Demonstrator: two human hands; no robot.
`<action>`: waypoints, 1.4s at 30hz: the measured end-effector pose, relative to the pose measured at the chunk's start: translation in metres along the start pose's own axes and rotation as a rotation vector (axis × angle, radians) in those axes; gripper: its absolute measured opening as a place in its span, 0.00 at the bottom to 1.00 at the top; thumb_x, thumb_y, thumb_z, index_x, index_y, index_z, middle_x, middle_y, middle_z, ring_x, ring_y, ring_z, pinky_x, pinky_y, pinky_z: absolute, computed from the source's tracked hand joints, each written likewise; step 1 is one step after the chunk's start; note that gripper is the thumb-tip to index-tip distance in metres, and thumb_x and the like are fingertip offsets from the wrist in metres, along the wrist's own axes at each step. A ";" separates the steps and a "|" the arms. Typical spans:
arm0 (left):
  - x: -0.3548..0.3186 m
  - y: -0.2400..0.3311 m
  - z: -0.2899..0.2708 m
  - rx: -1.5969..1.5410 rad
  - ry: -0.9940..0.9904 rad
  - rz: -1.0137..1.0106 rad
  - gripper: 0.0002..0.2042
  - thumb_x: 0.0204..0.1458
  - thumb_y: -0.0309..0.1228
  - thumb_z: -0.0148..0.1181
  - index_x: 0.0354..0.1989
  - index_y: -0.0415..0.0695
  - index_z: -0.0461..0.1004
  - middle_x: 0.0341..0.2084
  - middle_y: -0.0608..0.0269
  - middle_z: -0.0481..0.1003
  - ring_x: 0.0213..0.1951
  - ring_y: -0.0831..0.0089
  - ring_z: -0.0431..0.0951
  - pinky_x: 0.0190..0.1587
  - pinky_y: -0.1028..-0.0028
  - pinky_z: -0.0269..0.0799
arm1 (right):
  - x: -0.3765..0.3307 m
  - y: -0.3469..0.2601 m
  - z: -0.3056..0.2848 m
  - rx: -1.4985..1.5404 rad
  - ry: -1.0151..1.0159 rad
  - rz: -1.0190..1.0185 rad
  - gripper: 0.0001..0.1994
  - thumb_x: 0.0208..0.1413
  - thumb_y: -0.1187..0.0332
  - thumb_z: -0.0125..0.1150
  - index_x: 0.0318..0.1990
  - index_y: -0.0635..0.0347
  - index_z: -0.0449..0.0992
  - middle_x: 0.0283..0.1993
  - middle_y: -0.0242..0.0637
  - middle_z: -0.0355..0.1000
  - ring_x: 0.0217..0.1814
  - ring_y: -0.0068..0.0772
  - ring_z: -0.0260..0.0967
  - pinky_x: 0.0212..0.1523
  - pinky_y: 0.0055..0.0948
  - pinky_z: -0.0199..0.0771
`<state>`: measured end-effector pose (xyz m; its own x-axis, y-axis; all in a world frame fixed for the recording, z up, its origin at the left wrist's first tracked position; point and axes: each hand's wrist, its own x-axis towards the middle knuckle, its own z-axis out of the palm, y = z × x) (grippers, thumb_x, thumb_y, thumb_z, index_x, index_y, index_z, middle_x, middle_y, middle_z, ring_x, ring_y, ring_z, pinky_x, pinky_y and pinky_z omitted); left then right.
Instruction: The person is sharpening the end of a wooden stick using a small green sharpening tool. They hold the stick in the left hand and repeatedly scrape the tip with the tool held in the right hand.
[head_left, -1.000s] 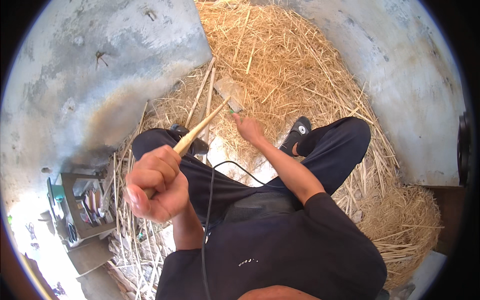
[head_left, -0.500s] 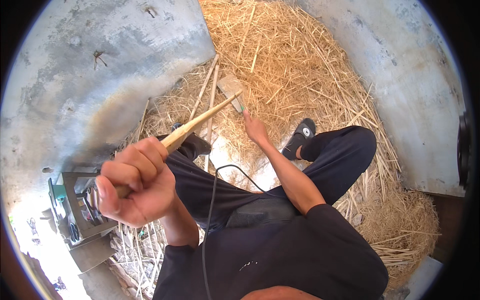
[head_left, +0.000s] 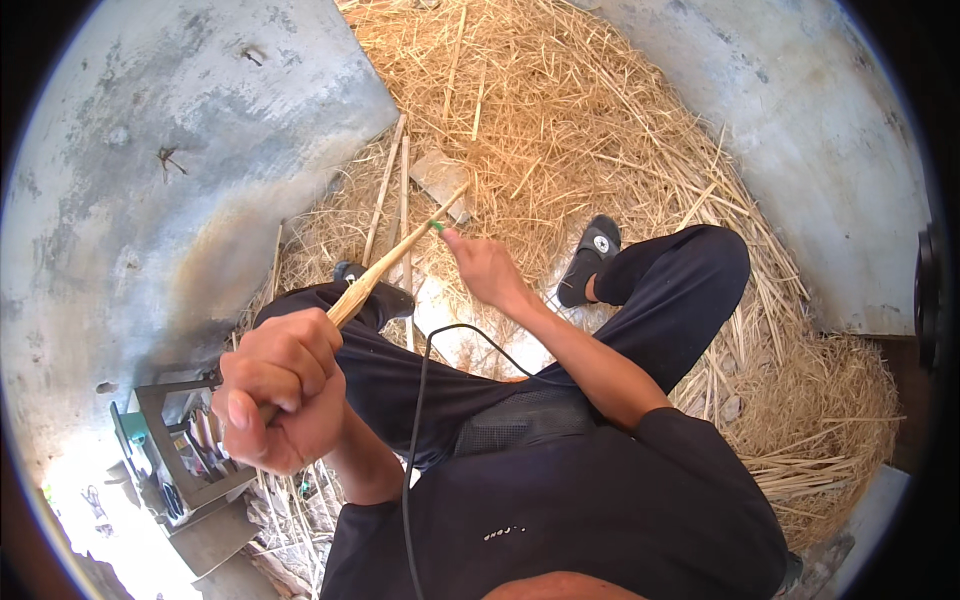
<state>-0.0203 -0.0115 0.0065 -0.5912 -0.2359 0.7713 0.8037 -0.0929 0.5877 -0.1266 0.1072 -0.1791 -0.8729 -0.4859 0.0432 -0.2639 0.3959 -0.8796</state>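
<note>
My left hand (head_left: pixel 282 392) is closed in a fist round the thick end of a pale, split wooden stick (head_left: pixel 385 265). The stick slants up and away to the right and tapers to a thin tip. My right hand (head_left: pixel 487 268) is beside the stick near its thin end, fingers closed on a small tool with a green part (head_left: pixel 437 227). Most of that tool is hidden by the hand and the stick, so I cannot make out its kind. Beyond the tip lies a flat greyish slab (head_left: pixel 436 176) on the floor, partly behind the stick.
Wood shavings (head_left: pixel 560 120) are heaped ahead, between a grey wall panel (head_left: pixel 230 110) on the left and another panel (head_left: pixel 830 180) on the right. Thin sticks (head_left: pixel 383 190) lie beside the slab. A wooden rack (head_left: pixel 185 445) stands lower left. A black cable (head_left: pixel 421 390) crosses my lap.
My right hand has moved left and in closer to the stick, bringing the green-marked tool against it. My left hand still grips the stick. The whole view has shifted a little.
</note>
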 end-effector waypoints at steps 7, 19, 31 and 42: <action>-0.001 0.002 -0.008 0.023 0.053 -0.007 0.19 0.55 0.36 0.38 0.12 0.44 0.55 0.04 0.66 0.53 0.07 0.77 0.48 0.12 0.74 0.45 | -0.005 0.003 0.001 -0.058 -0.013 0.210 0.28 0.61 0.53 0.38 0.14 0.66 0.65 0.08 0.43 0.55 0.11 0.34 0.56 0.18 0.40 0.58; 0.000 0.007 -0.024 -0.029 0.230 -0.007 0.18 0.56 0.38 0.36 0.14 0.46 0.54 0.06 0.68 0.51 0.10 0.77 0.45 0.16 0.72 0.46 | -0.017 -0.008 0.016 0.027 0.007 -0.120 0.24 0.60 0.55 0.43 0.22 0.66 0.72 0.13 0.50 0.64 0.16 0.52 0.65 0.21 0.42 0.64; -0.009 0.001 -0.002 0.013 0.128 0.044 0.19 0.55 0.35 0.38 0.11 0.43 0.56 0.04 0.65 0.52 0.08 0.76 0.47 0.13 0.73 0.45 | -0.017 -0.013 0.006 0.025 -0.179 -0.087 0.26 0.63 0.55 0.36 0.23 0.68 0.72 0.10 0.47 0.60 0.12 0.42 0.60 0.17 0.41 0.60; -0.014 0.001 -0.003 0.005 0.080 0.083 0.19 0.54 0.34 0.38 0.11 0.42 0.56 0.03 0.66 0.53 0.07 0.77 0.47 0.12 0.74 0.45 | -0.011 -0.001 0.006 0.076 -0.103 -0.189 0.29 0.64 0.54 0.32 0.16 0.64 0.66 0.07 0.37 0.54 0.09 0.32 0.55 0.13 0.37 0.54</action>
<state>-0.0116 -0.0114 -0.0045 -0.5155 -0.3189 0.7953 0.8490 -0.0648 0.5243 -0.1141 0.1074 -0.1813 -0.7634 -0.6243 0.1658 -0.3841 0.2324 -0.8936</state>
